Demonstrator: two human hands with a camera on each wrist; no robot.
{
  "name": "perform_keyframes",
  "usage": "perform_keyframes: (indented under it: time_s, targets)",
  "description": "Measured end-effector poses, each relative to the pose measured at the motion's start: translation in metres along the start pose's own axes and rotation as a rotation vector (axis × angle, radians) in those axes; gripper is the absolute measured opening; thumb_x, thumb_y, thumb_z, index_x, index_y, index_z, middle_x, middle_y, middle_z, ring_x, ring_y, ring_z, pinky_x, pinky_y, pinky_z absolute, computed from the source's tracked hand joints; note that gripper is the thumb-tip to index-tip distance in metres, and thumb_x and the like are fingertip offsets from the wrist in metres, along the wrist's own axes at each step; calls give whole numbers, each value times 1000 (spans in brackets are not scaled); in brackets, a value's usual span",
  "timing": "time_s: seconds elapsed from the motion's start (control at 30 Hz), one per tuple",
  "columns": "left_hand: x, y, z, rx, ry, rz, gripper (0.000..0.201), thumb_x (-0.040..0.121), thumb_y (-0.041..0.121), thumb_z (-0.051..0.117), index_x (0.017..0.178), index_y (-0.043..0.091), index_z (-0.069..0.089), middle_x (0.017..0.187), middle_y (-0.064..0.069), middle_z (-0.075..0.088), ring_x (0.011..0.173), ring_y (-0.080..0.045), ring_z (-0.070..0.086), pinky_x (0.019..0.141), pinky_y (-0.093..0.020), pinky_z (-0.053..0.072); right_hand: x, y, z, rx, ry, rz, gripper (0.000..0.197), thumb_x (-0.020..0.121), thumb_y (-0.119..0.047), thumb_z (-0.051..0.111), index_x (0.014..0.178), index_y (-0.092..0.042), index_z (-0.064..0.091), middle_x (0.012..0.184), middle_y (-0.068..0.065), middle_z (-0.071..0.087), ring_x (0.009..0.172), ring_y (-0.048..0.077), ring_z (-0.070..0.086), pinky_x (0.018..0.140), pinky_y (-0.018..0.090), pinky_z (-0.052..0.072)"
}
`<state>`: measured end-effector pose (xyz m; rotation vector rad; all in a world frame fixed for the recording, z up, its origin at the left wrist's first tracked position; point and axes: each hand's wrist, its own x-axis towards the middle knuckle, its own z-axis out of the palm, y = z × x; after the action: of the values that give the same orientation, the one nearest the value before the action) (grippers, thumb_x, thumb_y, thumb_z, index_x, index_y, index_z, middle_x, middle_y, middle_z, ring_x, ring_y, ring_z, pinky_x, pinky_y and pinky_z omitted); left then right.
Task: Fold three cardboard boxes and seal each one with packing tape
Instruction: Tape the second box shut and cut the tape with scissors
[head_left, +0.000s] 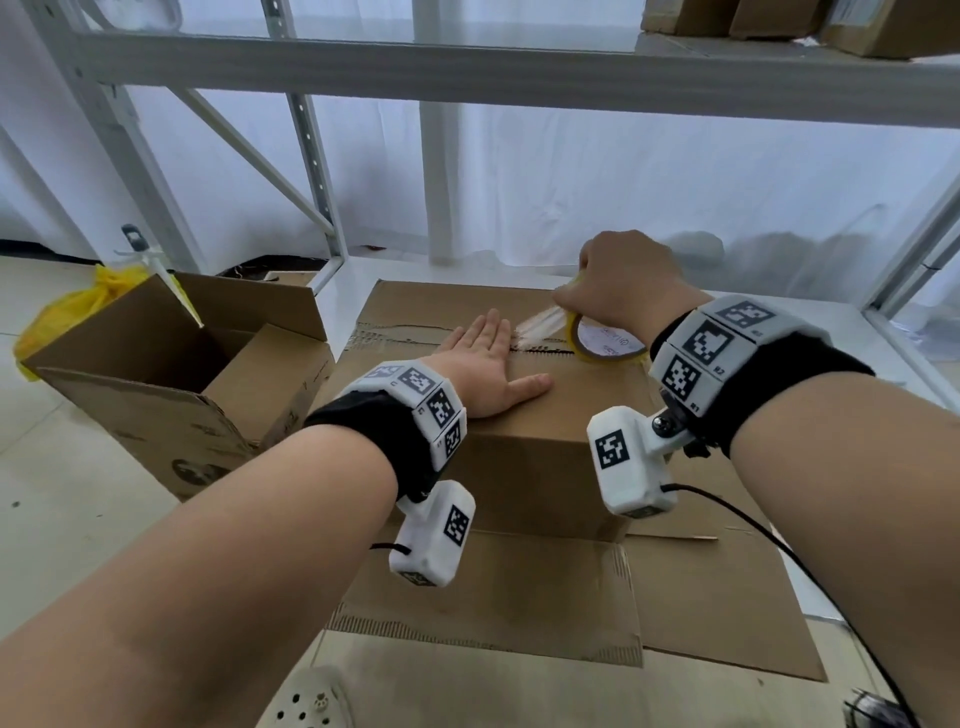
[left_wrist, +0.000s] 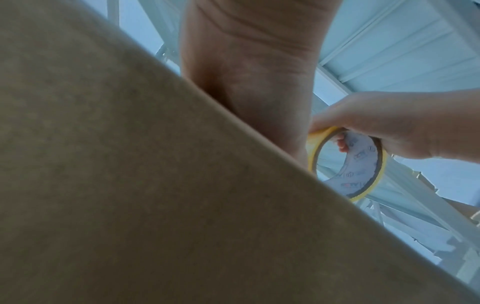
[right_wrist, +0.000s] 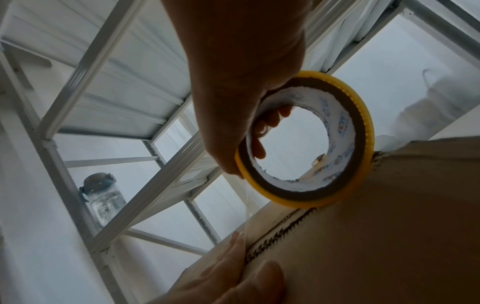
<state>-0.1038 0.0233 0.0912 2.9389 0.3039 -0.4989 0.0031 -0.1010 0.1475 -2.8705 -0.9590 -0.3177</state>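
Observation:
A closed cardboard box (head_left: 519, 457) stands in front of me with its top flaps meeting at a jagged seam (head_left: 405, 335). My left hand (head_left: 485, 364) lies flat on the box top with straight fingers, pressing down clear tape over the seam. My right hand (head_left: 623, 291) grips a yellow-rimmed roll of packing tape (head_left: 608, 343) that rests on the seam to the right. A strip of clear tape (head_left: 540, 325) stretches from the roll to my left fingertips. The right wrist view has the roll (right_wrist: 363, 127) on the box (right_wrist: 389, 236), fingers through its core.
An open cardboard box (head_left: 171, 384) with a yellow bag (head_left: 78, 306) stands at the left. Flattened cardboard (head_left: 519, 597) lies on the floor under the box. A white metal shelf rack (head_left: 467, 67) rises behind, with boxes (head_left: 779, 21) on its upper shelf. A clear jar (right_wrist: 103, 197) sits on a shelf.

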Motion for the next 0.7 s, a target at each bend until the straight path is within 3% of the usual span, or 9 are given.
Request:
perform_keyframes:
  time_s: [0.17, 0.3, 0.53, 0.7]
  targets:
    - [2, -1, 2, -13, 30, 7, 93, 88, 73, 20, 150, 14, -16, 158, -3, -21, 146, -14, -15, 119, -33, -7, 2, 7, -6, -61, -37, -46, 28, 81, -39, 60, 84, -11, 59, 71, 2, 53, 78, 26, 54, 66, 32, 36]
    - [1, -5, 4, -15, 22, 14, 95, 87, 75, 21, 151, 14, -16, 158, -2, -21, 146, -14, -15, 119, -33, -7, 3, 10, 1, -74, -52, -23, 27, 79, -39, 62, 83, -12, 62, 70, 2, 56, 75, 25, 56, 65, 30, 37]
    - [-16, -60, -4, -36, 43, -207, 104, 82, 80, 22, 151, 11, -13, 158, -6, -21, 147, -18, -14, 118, -35, -4, 2, 11, 5, -52, -11, -11, 27, 77, -40, 61, 87, -14, 64, 76, 2, 60, 77, 24, 57, 68, 31, 37]
    - [-9, -31, -3, -24, 31, -147, 104, 82, 81, 21, 151, 10, -13, 157, -7, -22, 146, -21, -15, 118, -37, -5, -1, 15, 5, -55, 17, -13, 30, 79, -40, 59, 92, -14, 64, 83, 3, 61, 82, 25, 56, 70, 31, 37]
